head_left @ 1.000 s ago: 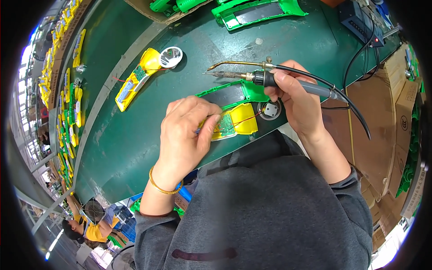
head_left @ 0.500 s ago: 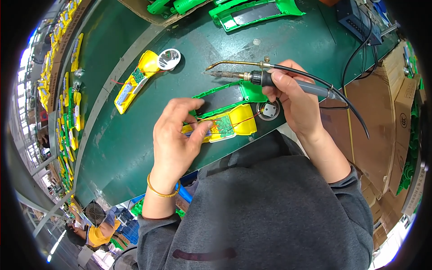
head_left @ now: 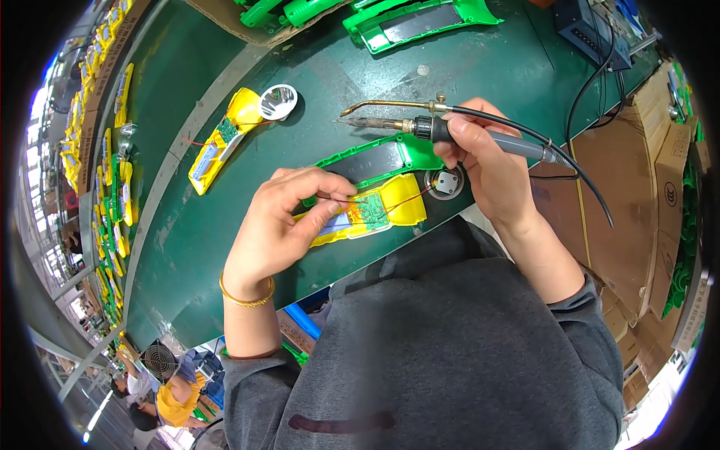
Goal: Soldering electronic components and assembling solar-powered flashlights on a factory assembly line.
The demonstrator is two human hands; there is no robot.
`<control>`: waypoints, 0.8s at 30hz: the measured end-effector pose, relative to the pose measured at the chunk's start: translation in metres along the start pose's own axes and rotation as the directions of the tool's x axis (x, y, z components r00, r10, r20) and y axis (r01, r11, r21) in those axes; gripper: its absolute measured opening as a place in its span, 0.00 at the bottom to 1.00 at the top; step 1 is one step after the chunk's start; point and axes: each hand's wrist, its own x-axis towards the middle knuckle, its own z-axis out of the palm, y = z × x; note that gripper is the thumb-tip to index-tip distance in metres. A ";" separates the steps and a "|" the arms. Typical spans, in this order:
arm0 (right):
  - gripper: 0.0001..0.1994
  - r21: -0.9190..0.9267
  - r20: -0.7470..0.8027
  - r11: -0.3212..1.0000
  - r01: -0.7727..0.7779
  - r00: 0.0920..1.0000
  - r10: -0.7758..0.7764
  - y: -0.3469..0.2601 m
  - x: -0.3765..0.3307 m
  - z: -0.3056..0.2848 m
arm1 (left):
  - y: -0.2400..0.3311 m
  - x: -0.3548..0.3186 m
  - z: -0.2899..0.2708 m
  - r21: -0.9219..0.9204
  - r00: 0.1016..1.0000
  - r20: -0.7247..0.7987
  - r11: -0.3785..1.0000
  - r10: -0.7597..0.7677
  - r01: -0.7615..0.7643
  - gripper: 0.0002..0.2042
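Note:
My left hand (head_left: 289, 217) pinches a thin wire over a small green circuit board (head_left: 369, 211) set in a yellow plastic housing (head_left: 375, 214) near the table's front edge. My right hand (head_left: 480, 161) grips a soldering iron (head_left: 397, 124) by its dark handle, tip pointing left, raised above the housing and apart from it. A green plastic shell (head_left: 379, 159) lies just behind the yellow housing. A round silver reflector part (head_left: 447, 182) sits to the right of it, joined by a red wire.
A second yellow housing (head_left: 217, 141) with a silver reflector (head_left: 277, 103) lies at the left on the green table (head_left: 225, 247). More green shells (head_left: 420, 19) lie at the back. Rows of yellow and green parts (head_left: 112, 180) line the left edge. Cardboard boxes (head_left: 622, 217) stand at right.
My left hand has shifted left and lifted its fingers, uncovering more of the yellow housing and the circuit board. The soldering iron has stayed nearly still.

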 end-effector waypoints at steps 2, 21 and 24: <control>0.07 -0.007 0.005 1.000 -0.004 1.000 0.004 0.000 0.000 -0.001 | -0.003 0.000 0.002 -0.186 0.999 -0.016 0.982 -0.038 0.034 0.09; 0.05 0.002 -0.010 1.000 0.005 1.000 -0.005 0.000 0.005 -0.001 | 0.010 0.006 0.019 0.372 0.977 -0.205 0.928 0.064 0.017 0.04; 0.05 0.005 -0.009 1.000 0.016 1.000 -0.016 0.000 0.006 -0.003 | 0.007 0.005 0.009 0.306 0.996 -0.083 0.952 0.034 -0.007 0.05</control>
